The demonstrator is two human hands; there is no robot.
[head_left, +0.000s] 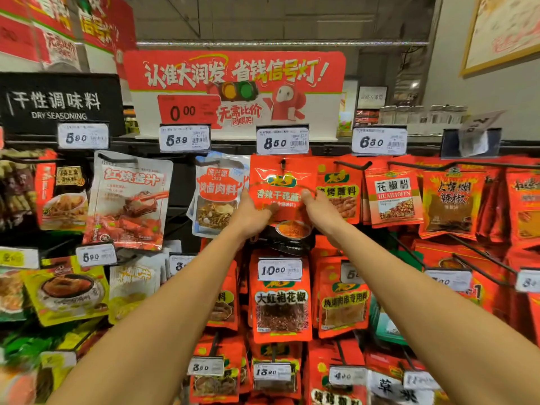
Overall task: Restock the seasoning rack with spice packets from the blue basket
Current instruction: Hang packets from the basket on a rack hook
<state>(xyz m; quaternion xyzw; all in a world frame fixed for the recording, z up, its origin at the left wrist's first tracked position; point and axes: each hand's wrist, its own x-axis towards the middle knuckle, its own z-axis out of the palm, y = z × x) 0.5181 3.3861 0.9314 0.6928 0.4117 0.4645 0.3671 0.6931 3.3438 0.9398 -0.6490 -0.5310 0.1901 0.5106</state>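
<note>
A red spice packet (281, 185) with yellow lettering hangs on a top-row hook (283, 162) of the seasoning rack, under the 8.50 price tag (282, 140). My left hand (253, 211) holds its left edge, thumb across the front. My right hand (319, 210) grips its right edge with the thumb on the front. Both arms reach up from the bottom of the view. The blue basket is out of sight.
Rows of hanging packets fill the rack: a white-and-red packet (217, 194) to the left, red packets (393, 197) to the right, more below (282, 299). Black hooks (479, 268) jut out at right. A red promotional sign (233, 89) stands above.
</note>
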